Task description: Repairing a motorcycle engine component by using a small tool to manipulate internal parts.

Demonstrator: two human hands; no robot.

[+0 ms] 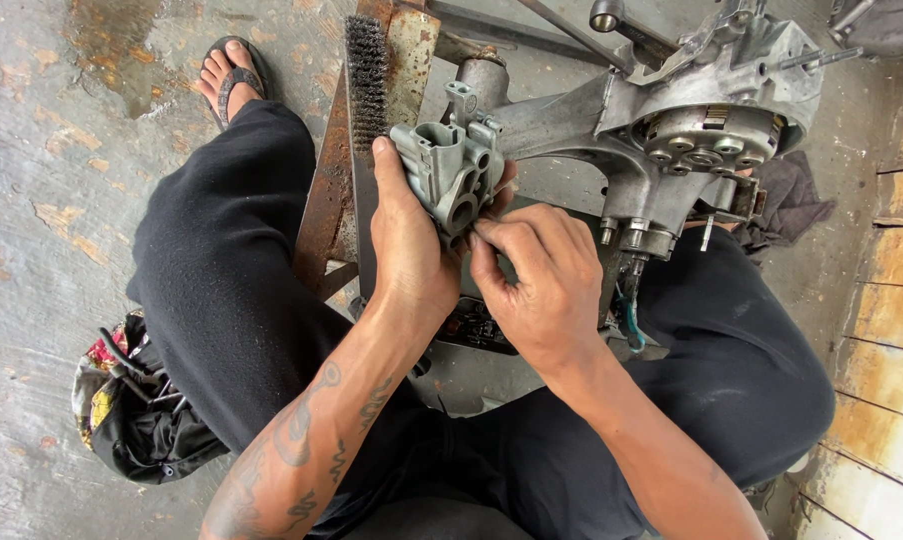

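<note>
My left hand (pixel 411 255) is clenched round a small grey cast-metal housing (pixel 449 170), held up over my lap just in front of the engine casing (pixel 671 140). My right hand (pixel 536 275) pinches at its lower edge; whatever the fingertips hold is too small to tell. Risk: one-handed hold, so a hard push could twist the housing loose onto the concrete floor (pixel 41 200). Long axis roughly upright, ports facing right, toward the casing. Wire brush (pixel 367 80) sits behind.

Left hand (pixel 411 250), forearm tattooed, wraps fingers upward in a closed grip; right hand (pixel 536 285) just beside it, fingertips (pixel 486 232) pinched together.
</note>
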